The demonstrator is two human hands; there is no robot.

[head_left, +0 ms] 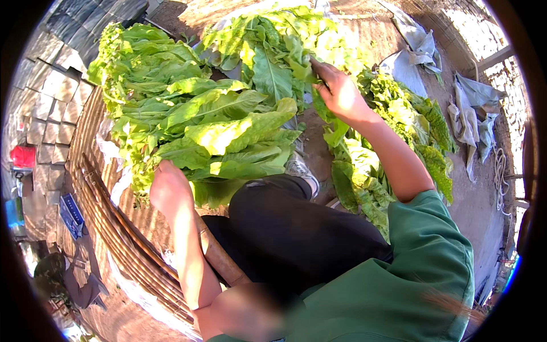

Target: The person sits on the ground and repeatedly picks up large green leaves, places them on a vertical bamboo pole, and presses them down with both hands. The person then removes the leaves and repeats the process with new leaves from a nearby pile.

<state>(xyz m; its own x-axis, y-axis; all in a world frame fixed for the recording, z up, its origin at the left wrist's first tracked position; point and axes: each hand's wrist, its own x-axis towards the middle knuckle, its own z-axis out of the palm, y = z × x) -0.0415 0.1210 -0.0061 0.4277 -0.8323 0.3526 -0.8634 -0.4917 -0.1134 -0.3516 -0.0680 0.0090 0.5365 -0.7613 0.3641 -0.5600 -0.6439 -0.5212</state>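
My left hand (172, 190) is curled at the stalk ends along the near left corner of a broad row of green leaves (183, 102), which look like tobacco. Its fingertips are partly hidden among the stalks, so what they grip is unclear. A pale wooden pole (220, 256) slants past my left wrist, its upper end out of sight behind it. Reaching forward to the right, my right hand (339, 92) grips leaves (301, 60) from the far leaf heap (273, 72). Another leaf pile (363, 171) lies beneath my right forearm.
A bundle of long thin poles (124, 239) curves along the left side. Beyond it are stacked tiles or bricks (55, 102) and a blue box (72, 216). Grey sheeting (466, 111) and a coiled rope (500, 179) are at right. My bent knee (265, 196) is close to the leaves.
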